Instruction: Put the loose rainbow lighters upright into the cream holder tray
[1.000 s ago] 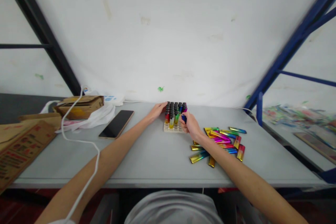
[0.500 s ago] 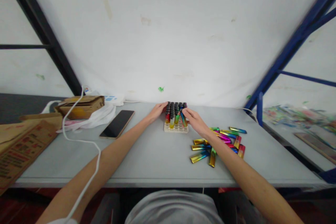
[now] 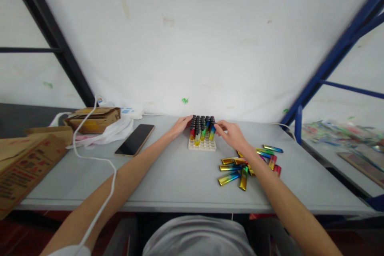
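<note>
A white holed tray (image 3: 202, 147) stands on the desk with rows of black-topped, colourful lighters (image 3: 198, 123) upright in it. Its front holes show bare. My left hand (image 3: 181, 125) reaches to the back left of the rows, fingers stretched out and touching the lighters there; the fingertips are partly hidden. At the tray's right side, my right hand (image 3: 229, 133) pinches the top of a blue and yellow lighter (image 3: 212, 133), which stands upright at the end of a row. Loose shiny lighters (image 3: 229, 178) lie in a pile under my right forearm.
On the left of the desk (image 3: 180, 180) lie a black-screened phone (image 3: 135, 140), a white plastic bag (image 3: 115, 133) and cardboard boxes (image 3: 94, 122). A white cable (image 3: 112, 184) hangs across my left forearm. Blue metal framing (image 3: 324, 60) rises on the right, against the wall.
The blue and yellow lighter has gone from tilted over the tray to upright at its right side. My right hand has shifted slightly right. My left hand stays in place.
</note>
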The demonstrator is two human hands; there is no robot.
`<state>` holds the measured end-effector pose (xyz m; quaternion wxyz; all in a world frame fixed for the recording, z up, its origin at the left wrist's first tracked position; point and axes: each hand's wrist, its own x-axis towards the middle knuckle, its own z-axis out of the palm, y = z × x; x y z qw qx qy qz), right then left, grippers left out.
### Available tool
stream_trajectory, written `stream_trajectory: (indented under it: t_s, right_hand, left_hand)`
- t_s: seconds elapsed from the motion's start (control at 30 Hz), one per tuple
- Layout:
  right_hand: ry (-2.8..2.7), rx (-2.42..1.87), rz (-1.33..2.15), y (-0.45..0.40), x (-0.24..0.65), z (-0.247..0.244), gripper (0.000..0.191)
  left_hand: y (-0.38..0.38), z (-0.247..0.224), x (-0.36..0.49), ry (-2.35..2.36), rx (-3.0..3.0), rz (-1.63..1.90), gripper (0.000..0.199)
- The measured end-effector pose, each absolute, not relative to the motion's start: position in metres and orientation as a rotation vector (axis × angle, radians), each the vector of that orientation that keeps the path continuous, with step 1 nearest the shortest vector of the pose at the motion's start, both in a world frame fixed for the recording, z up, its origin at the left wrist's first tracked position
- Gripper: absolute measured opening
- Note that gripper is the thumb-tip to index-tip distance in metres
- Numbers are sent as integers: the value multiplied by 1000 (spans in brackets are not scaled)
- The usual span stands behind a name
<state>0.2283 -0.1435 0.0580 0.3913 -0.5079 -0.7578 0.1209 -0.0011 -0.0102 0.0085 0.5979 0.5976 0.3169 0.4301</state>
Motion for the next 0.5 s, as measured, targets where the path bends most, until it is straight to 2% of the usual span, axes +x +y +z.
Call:
stream_trajectory:
  t_s: [0.2, 0.5]
  right_hand:
    - [-1971, -1299, 190, -136, 246, 57, 29]
    - [-2247, -1079, -107, -116, 240, 62, 28]
  left_hand:
    - [-11, 9, -2, 755, 1401, 992, 51]
    - [-10, 9, -1, 767, 1387, 999, 55]
